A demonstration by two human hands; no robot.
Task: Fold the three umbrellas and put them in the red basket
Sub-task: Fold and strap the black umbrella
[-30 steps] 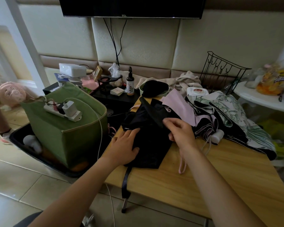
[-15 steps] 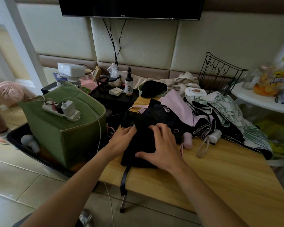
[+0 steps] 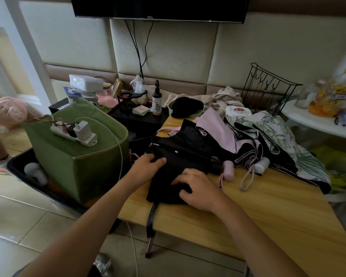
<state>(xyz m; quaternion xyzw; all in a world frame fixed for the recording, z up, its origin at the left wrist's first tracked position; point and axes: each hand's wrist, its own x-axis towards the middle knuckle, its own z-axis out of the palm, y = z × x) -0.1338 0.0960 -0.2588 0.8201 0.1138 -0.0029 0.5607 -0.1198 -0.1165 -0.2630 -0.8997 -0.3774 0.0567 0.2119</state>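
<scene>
Black fabric fills the space under both hands: a crumpled black folding umbrella lies at the left edge of the pale wooden tabletop, near its front-left corner. Right hand sits on the canopy's near part, fingers curled and bunching the cloth, knuckles up. Left hand grips the canopy's left end right at the table's left edge, thumb laid across the top of the fabric, fingers wrapped under and out of sight. A black strap hangs from the umbrella over the front edge, down toward the tiled floor.

Just right of the right hand, a pink folding umbrella lies loosely gathered, its rounded pink handle pointing at the front edge and touching the black cloth; a pink cord loop trails on the bare wood beside it. Further right, toward the right edge, a white umbrella with green leaf print and black lining sprawls half open, its white handle next to the pink one.

At the table's back edge: a green bowl holding a dark cloth, a beige garment heap, a round white lidded tub, a black wire rack.

Off the left edge, on the floor, a green fabric box carries a white power strip with plugs. No red basket can be made out.
</scene>
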